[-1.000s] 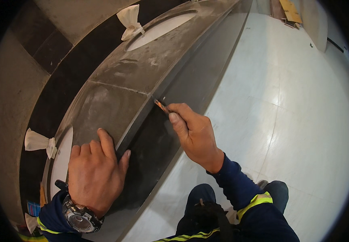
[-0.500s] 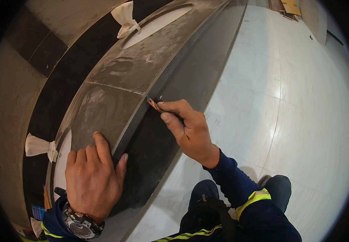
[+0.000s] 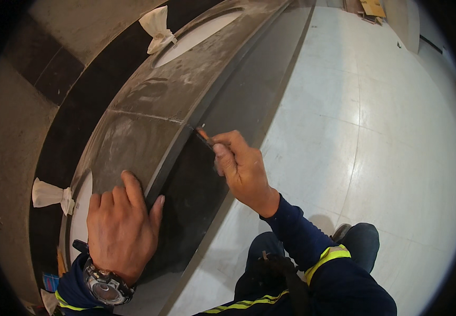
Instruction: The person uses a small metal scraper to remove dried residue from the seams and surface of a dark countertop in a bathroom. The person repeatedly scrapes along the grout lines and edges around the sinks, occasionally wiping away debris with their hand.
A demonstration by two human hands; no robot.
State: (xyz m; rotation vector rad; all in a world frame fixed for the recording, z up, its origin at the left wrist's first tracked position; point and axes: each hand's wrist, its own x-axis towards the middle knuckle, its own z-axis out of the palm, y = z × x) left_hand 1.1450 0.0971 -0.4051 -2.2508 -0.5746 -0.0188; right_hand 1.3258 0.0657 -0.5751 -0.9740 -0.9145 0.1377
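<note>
A dark grey stone-like countertop (image 3: 133,142) runs diagonally across the view, with a pale joint line (image 3: 146,115) crossing its top to the front edge. My left hand (image 3: 122,226) lies on the near part of the counter, fingers stretched forward and thumb over the front edge. Between the thumb and fingers of my right hand (image 3: 241,168) is a slim orange-and-dark tool (image 3: 202,133). Its dark end points at the counter's front edge, close to where the joint meets it. Whether that end touches the edge, I cannot tell. Some right-hand fingers are blurred.
Two white sink basins (image 3: 199,37) are set into the counter. Behind them stand white cloth- or paper-wrapped fittings (image 3: 52,195). A glossy pale tiled floor (image 3: 323,126) extends to the right. Yellow and brown boards (image 3: 373,9) lie at the far end.
My right hand has drawn back slightly from the counter edge, and the tool's angle has shifted a little. My left hand keeps its place on the counter. The whole view has shifted slightly.
</note>
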